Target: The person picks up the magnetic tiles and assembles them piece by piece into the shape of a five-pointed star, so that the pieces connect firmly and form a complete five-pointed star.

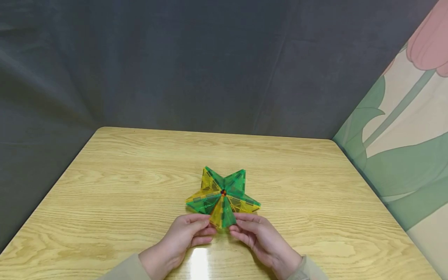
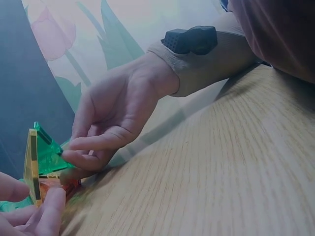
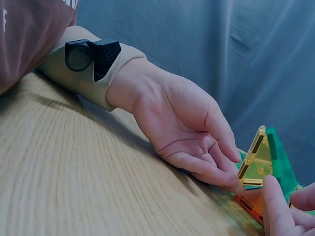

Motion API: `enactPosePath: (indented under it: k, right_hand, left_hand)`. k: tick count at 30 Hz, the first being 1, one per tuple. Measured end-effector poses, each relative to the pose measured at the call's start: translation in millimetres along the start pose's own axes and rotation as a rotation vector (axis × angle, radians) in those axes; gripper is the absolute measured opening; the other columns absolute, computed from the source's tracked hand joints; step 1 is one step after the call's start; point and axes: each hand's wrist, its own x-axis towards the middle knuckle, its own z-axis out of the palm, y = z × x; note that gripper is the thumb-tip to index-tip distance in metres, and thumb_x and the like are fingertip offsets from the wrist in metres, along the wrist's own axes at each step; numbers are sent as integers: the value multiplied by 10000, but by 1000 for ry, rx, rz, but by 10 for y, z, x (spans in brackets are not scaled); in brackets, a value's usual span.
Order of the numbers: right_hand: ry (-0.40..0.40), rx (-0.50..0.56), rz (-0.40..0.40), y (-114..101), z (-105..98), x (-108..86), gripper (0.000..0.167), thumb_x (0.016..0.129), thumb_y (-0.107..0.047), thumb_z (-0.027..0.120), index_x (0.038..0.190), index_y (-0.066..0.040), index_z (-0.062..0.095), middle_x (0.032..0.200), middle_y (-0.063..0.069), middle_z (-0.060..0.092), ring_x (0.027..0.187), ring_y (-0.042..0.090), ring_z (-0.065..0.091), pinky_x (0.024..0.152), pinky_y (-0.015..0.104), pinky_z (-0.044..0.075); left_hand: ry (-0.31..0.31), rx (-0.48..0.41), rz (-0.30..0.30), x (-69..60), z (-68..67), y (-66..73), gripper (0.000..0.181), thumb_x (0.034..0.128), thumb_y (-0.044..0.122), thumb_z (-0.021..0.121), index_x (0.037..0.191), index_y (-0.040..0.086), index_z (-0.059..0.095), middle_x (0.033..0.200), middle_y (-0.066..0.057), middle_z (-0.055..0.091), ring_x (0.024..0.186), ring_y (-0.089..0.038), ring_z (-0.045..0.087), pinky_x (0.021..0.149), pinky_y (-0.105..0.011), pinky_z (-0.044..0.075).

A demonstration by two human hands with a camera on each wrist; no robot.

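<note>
A star of see-through magnetic tiles point(image 1: 232, 182), green and yellow, stands on the wooden table with its raised middle facing up. Both hands are at its near point. On that point's left side, the left hand point(image 1: 190, 232) pinches the yellow tile with thumb and fingers. From the other side, the right hand point(image 1: 255, 236) pinches the green tile, its lower fingers loosely bent. Low between the hands, an orange tile point(image 3: 253, 202) shows under the upright ones in the right wrist view. Fingers partly cover the lower edges of the near point.
The wood-grain table point(image 1: 122, 186) surrounds the star. A dark cloth point(image 1: 196, 66) hangs behind the table and at its left. Along the right edge is a cloth printed with tulips point(image 1: 413, 155). A black wrist camera point(image 2: 189, 40) sits on the right sleeve.
</note>
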Motion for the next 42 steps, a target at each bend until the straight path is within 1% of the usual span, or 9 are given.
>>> enactPosePath:
  k: [9, 14, 18, 26, 31, 34, 38, 40, 42]
  right_hand:
    - [-8, 66, 10, 4, -3, -100, 500, 983, 12, 530, 1395, 205, 321, 1154, 243, 618, 1068, 265, 646, 994, 325, 476]
    - [0, 117, -15, 6, -11, -170, 523, 995, 10, 514, 1410, 212, 269, 1223, 263, 575, 1142, 287, 600, 1042, 353, 436]
    - [-24, 154, -26, 8, -5, -201, 523, 1014, -12, 477, 1409, 228, 231, 1266, 291, 553, 1202, 313, 561, 1074, 369, 397]
    - [-51, 173, -17, 16, -2, -224, 548, 1023, -18, 442, 1413, 248, 164, 1280, 310, 539, 1225, 323, 540, 1088, 380, 376]
    - [-72, 175, -25, 15, -12, -225, 556, 1030, -23, 420, 1419, 256, 136, 1341, 351, 483, 1255, 328, 514, 1095, 381, 367]
    - [-92, 168, -29, 21, -25, -220, 554, 1036, -35, 417, 1421, 255, 145, 1360, 356, 467, 1260, 330, 511, 1096, 384, 367]
    - [-89, 115, 9, 11, -57, -223, 491, 1033, -75, 457, 1409, 197, 298, 1315, 301, 541, 1206, 340, 563, 1056, 416, 422]
    - [-63, 60, 26, -13, -90, -233, 474, 1030, -114, 477, 1394, 158, 341, 1279, 254, 586, 1161, 339, 597, 1014, 432, 466]
    - [2, 3, 21, -52, -133, -247, 483, 1021, -133, 497, 1397, 121, 332, 1257, 206, 606, 1122, 327, 618, 975, 435, 501]
  left_hand:
    - [-15, -31, -24, -41, -14, 6, 414, 991, 69, 547, 1308, -186, 471, 1104, -242, 677, 971, -271, 694, 834, -373, 576]
    - [-39, -67, -57, -101, -6, 34, 442, 1016, 100, 511, 1328, -199, 419, 1102, -225, 674, 1020, -274, 678, 881, -377, 555]
    - [-56, -87, -74, -135, 0, 66, 451, 1023, 125, 507, 1320, -201, 413, 1102, -200, 676, 1042, -265, 668, 903, -369, 544]
    - [-100, -91, -81, -152, 4, 93, 521, 1038, 168, 492, 1345, -234, 369, 1229, -288, 607, 1101, -301, 640, 927, -380, 529]
    - [-118, -86, -81, -148, 3, 100, 553, 1043, 175, 479, 1361, -250, 326, 1269, -313, 574, 1148, -331, 612, 934, -388, 525]
    - [-114, -86, -80, -144, -2, 96, 554, 1042, 176, 483, 1358, -251, 327, 1265, -311, 577, 1144, -329, 615, 930, -388, 528]
    - [-115, -92, -75, -140, -25, 89, 563, 1037, 182, 492, 1355, -251, 323, 1261, -317, 577, 1142, -340, 615, 934, -397, 525]
    - [-121, -94, -72, -145, -54, 94, 563, 1034, 184, 490, 1351, -250, 322, 1259, -324, 574, 1146, -353, 611, 937, -404, 523]
    - [-129, -89, -62, -155, -101, 110, 565, 1034, 185, 476, 1353, -250, 309, 1271, -337, 557, 1159, -371, 598, 944, -412, 519]
